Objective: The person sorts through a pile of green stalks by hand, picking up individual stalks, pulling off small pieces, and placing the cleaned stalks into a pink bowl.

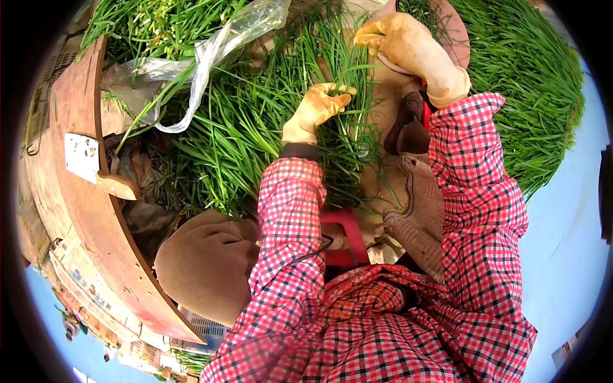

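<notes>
Both my hands wear yellowish, stained gloves. My left hand (318,110) is closed in a pinch at the right edge of a loose heap of long green chives (236,137), with some thin leaves at its fingertips. My right hand (408,51) is raised further forward and to the right, its fingers curled shut. Whatever its fingertips hold is too small or hidden to make out. Leaves of the heap stand between the two hands.
A wooden board (76,96) on the left bears a cleaver with a wooden handle (118,186). A clear plastic bag (207,67) lies over the heap. Neatly laid chives (523,83) are piled on the right, beside blue ground (562,230). A pink round edge (454,32) shows behind my right hand.
</notes>
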Tool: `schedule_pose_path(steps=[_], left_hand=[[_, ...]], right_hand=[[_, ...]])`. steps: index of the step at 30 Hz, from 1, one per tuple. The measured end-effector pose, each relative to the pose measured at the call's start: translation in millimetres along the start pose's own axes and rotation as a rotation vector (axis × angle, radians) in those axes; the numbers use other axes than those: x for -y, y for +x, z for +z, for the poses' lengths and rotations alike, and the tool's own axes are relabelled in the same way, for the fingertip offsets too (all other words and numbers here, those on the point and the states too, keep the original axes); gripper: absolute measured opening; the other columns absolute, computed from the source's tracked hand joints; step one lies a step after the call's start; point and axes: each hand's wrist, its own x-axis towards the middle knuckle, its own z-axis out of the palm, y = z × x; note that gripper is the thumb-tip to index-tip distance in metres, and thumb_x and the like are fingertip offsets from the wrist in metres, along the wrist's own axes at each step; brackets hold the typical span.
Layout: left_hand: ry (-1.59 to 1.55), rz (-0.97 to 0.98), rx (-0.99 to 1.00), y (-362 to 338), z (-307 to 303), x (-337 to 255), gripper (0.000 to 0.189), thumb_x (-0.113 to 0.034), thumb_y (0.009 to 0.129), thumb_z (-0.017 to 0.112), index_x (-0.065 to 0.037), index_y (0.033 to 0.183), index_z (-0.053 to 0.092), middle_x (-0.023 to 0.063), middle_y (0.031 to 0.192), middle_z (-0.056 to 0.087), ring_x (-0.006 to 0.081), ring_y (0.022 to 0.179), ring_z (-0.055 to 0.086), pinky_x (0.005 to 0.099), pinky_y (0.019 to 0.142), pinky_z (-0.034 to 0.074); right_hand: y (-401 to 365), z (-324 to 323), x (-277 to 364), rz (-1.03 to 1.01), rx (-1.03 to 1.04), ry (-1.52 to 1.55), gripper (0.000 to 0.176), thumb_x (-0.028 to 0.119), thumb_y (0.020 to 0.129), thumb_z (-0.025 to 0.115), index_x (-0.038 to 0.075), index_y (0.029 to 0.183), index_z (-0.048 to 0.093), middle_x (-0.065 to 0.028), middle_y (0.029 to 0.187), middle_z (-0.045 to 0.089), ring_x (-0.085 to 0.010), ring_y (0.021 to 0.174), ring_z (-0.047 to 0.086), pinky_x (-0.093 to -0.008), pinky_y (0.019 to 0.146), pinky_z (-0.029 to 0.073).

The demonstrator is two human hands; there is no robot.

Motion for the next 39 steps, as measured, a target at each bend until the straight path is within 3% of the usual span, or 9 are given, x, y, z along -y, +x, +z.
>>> schedule_pose_path(steps=[3, 5, 6, 10, 13, 17, 19, 35, 39], left_hand=[[0.395, -0.114, -0.193, 10.6, 6.5, 8.5, 0.022, -0.014, 0.083, 0.063, -0.003, 0.102, 0.064, -0.0029, 0.075, 0.062, 0.0045, 0.062, 0.052, 0.0178, 0.057, 0.042], [0.424, -0.086, -0.300, 12.6, 5.9, 14.0, 0.019, -0.015, 0.083, 0.063, -0.004, 0.097, 0.066, -0.0022, 0.071, 0.061, 0.0053, 0.060, 0.051, 0.0195, 0.056, 0.042], [0.408, -0.099, -0.337, 12.0, 4.7, 16.3, 0.018, -0.015, 0.083, 0.063, -0.004, 0.096, 0.067, -0.0023, 0.071, 0.060, 0.0055, 0.060, 0.051, 0.0197, 0.056, 0.041], [0.310, -0.071, -0.370, 0.6, 10.7, 4.8, 0.014, -0.008, 0.085, 0.059, -0.001, 0.095, 0.066, 0.0000, 0.075, 0.061, 0.0069, 0.059, 0.050, 0.0206, 0.056, 0.041], [0.176, -0.049, -0.302, 6.1, -1.7, 20.6, 0.013, 0.000, 0.087, 0.053, 0.006, 0.096, 0.058, 0.0066, 0.084, 0.062, 0.0092, 0.061, 0.050, 0.0205, 0.056, 0.043], [0.159, -0.105, -0.264, 16.2, -16.4, 43.2, 0.018, -0.008, 0.085, 0.060, 0.004, 0.097, 0.058, 0.0062, 0.080, 0.066, 0.0118, 0.060, 0.057, 0.0226, 0.056, 0.047], [0.444, -0.124, -0.295, 17.0, -19.1, 51.2, 0.018, -0.011, 0.085, 0.060, 0.003, 0.095, 0.060, 0.0068, 0.077, 0.066, 0.0130, 0.060, 0.058, 0.0239, 0.055, 0.047], [-0.098, -0.005, -0.751, 0.9, -1.9, 11.8, 0.012, -0.008, 0.081, 0.063, 0.002, 0.087, 0.065, 0.0072, 0.083, 0.067, 0.0100, 0.059, 0.057, 0.0190, 0.055, 0.050], [0.032, 0.003, -0.619, -7.0, -5.4, 10.5, 0.013, -0.009, 0.084, 0.060, 0.001, 0.091, 0.066, 0.0066, 0.085, 0.067, 0.0091, 0.059, 0.057, 0.0193, 0.054, 0.050]], right_hand=[[-3.2, -26.6, 7.4, -0.421, -0.189, -0.246, 0.015, 0.013, 0.082, 0.056, 0.003, 0.089, 0.065, -0.0106, 0.074, 0.063, -0.0233, 0.068, 0.060, -0.0302, 0.063, 0.048], [-10.2, -39.6, 29.2, -0.077, -0.176, 0.026, 0.014, 0.011, 0.079, 0.058, -0.001, 0.077, 0.065, -0.0181, 0.068, 0.061, -0.0296, 0.062, 0.059, -0.0343, 0.059, 0.047], [-13.4, -36.9, 20.6, -0.264, -0.290, 0.008, 0.011, 0.005, 0.077, 0.054, -0.001, 0.074, 0.063, -0.0190, 0.068, 0.059, -0.0267, 0.062, 0.058, -0.0326, 0.058, 0.046], [-16.6, -48.6, -4.8, 0.054, -0.036, 0.404, 0.007, 0.010, 0.072, 0.061, 0.003, 0.074, 0.062, -0.0196, 0.067, 0.057, -0.0202, 0.060, 0.055, -0.0329, 0.059, 0.045], [-22.0, -34.4, -44.3, 0.311, -0.062, 0.330, 0.019, 0.016, 0.085, 0.057, 0.003, 0.096, 0.065, -0.0030, 0.070, 0.061, -0.0108, 0.066, 0.056, -0.0234, 0.058, 0.044], [-35.9, -39.6, -29.8, 0.469, -0.094, 0.252, 0.020, 0.019, 0.087, 0.057, 0.002, 0.092, 0.067, 0.0002, 0.067, 0.059, -0.0062, 0.058, 0.049, -0.0206, 0.052, 0.039], [-41.2, -40.9, -43.9, 0.426, -0.118, 0.255, 0.021, 0.020, 0.085, 0.057, 0.002, 0.092, 0.067, -0.0020, 0.067, 0.061, -0.0079, 0.057, 0.051, -0.0223, 0.053, 0.040], [-86.4, -39.7, -79.9, 0.650, -0.062, 0.454, 0.018, 0.015, 0.087, 0.056, 0.001, 0.092, 0.067, 0.0003, 0.068, 0.062, -0.0050, 0.056, 0.050, -0.0176, 0.051, 0.039], [-102.5, -77.4, -85.5, 0.668, -0.049, 0.467, 0.016, 0.013, 0.086, 0.058, 0.002, 0.093, 0.067, -0.0024, 0.072, 0.065, -0.0062, 0.059, 0.056, -0.0187, 0.053, 0.044]])
